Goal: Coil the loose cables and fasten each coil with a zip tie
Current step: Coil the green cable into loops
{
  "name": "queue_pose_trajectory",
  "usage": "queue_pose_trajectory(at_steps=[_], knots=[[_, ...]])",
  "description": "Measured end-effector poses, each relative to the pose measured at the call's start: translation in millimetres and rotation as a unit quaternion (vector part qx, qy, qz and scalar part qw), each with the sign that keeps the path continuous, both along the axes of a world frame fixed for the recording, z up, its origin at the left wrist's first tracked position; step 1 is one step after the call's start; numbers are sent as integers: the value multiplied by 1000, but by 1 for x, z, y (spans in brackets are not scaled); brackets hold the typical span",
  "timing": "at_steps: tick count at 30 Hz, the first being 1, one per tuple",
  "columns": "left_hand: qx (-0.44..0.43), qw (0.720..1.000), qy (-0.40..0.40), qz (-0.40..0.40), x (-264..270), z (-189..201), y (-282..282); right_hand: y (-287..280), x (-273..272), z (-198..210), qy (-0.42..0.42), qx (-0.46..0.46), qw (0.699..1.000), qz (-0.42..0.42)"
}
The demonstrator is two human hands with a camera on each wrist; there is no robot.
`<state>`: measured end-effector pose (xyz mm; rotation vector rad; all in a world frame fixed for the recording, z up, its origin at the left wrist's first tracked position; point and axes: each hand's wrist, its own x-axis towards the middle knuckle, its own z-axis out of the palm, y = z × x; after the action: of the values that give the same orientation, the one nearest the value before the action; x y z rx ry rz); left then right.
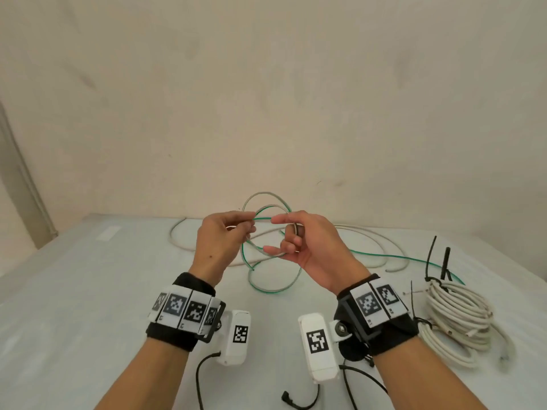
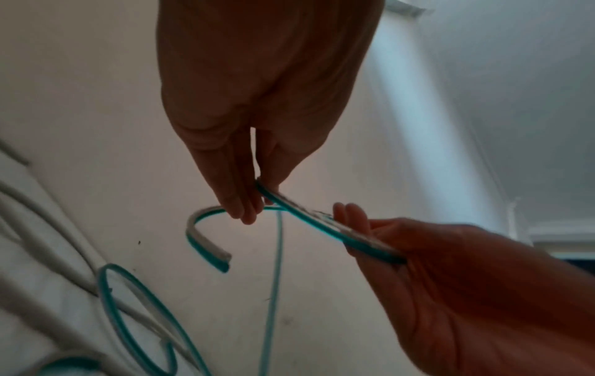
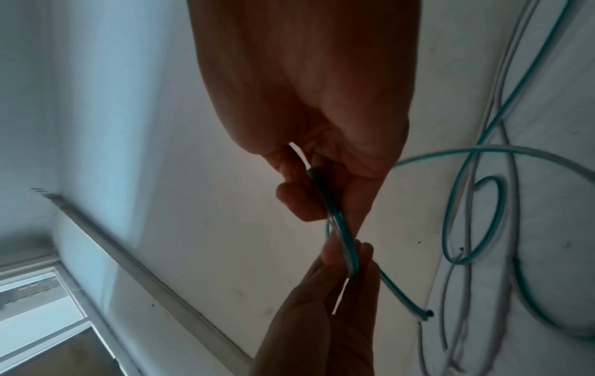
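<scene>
A flat green-and-white cable (image 1: pixel 268 287) is lifted over the white table (image 1: pixel 74 291) in loose loops, and its tail runs off to the right. My left hand (image 1: pixel 253 222) pinches the cable between thumb and fingers. My right hand (image 1: pixel 278 233) faces it closely, fingers curled round the same loop. In the left wrist view the left hand (image 2: pixel 254 203) pinches the cable (image 2: pixel 299 211) near its cut end (image 2: pixel 222 259), and the right hand (image 2: pixel 354 229) grips it just beyond. In the right wrist view the right hand (image 3: pixel 322 198) and left hand (image 3: pixel 347 259) hold the cable (image 3: pixel 341 236) almost fingertip to fingertip.
A coiled white cable (image 1: pixel 455 315) lies at the right, bound with black zip ties (image 1: pixel 445 261) whose tails stick up. A loose white cable (image 1: pixel 189 244) sprawls across the back of the table, under the green one. A beige wall stands close behind.
</scene>
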<state>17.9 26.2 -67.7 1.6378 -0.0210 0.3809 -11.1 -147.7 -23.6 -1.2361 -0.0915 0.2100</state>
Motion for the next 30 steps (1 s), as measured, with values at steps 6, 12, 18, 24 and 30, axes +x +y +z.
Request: queue_pose_trajectory(at_steps=[6,12,18,24,30], knots=[[29,997,-45,63,1,-4,13,0,10,-2,-20,-46,999,-8],[77,995,-54,40,4,-7,12,-4,19,-14,-20,-187,982,1],[-45,992,4,-121,-8,2,6,-7,21,-16,-44,-198,979,11],[-88,979,44,-178,-8,6,1,-16,22,-13,-69,-163,984,18],[-131,969,73,-198,-5,6,-2,-15,26,-17,-127,-271,953,-40]])
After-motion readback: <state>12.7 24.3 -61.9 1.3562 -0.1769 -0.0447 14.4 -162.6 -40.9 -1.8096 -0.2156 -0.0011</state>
